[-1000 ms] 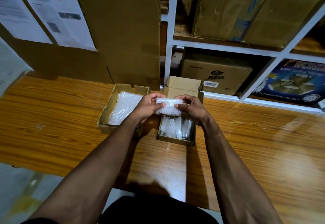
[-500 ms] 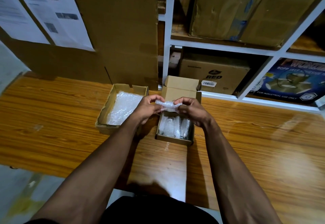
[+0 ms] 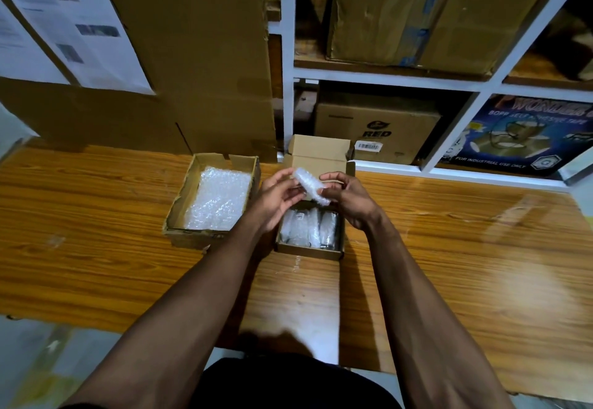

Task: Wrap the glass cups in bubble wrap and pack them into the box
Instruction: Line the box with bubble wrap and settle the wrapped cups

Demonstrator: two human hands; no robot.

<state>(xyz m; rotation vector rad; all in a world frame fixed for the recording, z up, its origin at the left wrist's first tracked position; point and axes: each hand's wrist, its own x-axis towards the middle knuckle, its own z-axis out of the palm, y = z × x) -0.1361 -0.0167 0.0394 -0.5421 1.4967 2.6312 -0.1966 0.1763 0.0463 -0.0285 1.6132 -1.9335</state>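
A bubble-wrapped bundle (image 3: 310, 185) hangs tilted above the small open cardboard box (image 3: 309, 251). My left hand (image 3: 276, 198) holds its upper left end with thumb and fingers, and my right hand (image 3: 348, 197) pinches its lower right end. Whether a glass cup is inside the wrap cannot be seen. In the small box lie several wrapped cups (image 3: 309, 227) side by side. The box lid (image 3: 317, 150) stands open at the back.
A shallow cardboard tray (image 3: 179, 213) left of the box holds bubble wrap sheets (image 3: 218, 198). The wooden table (image 3: 449, 248) stretches to both sides. Behind are large cardboard panels (image 3: 192, 55) and white shelving (image 3: 385, 73) with cartons.
The bundle, level between both hands a second ago, has been turned so it now slants from upper left to lower right. Both hands stay above the small box.
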